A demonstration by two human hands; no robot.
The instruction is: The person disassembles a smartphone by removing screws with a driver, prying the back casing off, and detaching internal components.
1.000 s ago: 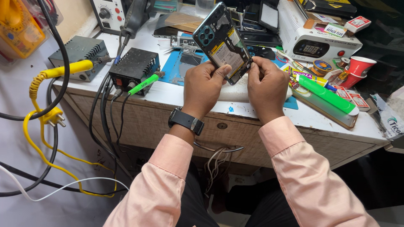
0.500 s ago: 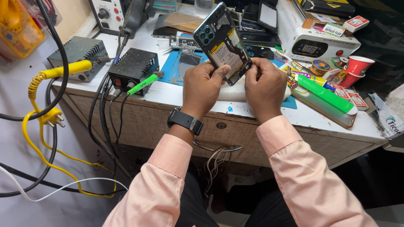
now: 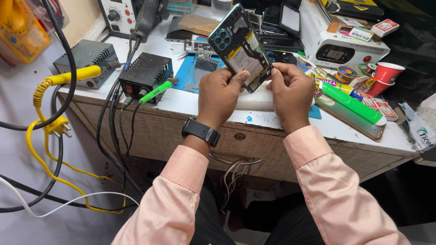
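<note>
An opened smartphone (image 3: 239, 45) with its back cover off, showing the battery and camera block, is held tilted above the workbench edge. My left hand (image 3: 219, 94), with a black watch at the wrist, grips its lower left side, thumb on the battery. Fingers of my right hand (image 3: 292, 92) pinch the phone's lower right corner. Both sleeves are pink.
The white bench (image 3: 190, 102) carries a blue mat (image 3: 187, 75), a black soldering station (image 3: 146, 71) with a green-handled iron (image 3: 156, 91), a grey box (image 3: 86, 58), a white machine (image 3: 343, 45), a green tool (image 3: 352, 103), a red cup (image 3: 386, 73). Yellow and black cables (image 3: 47, 136) hang at left.
The phone has stayed in both hands, with only a slight shift of the fingers at its lower end.
</note>
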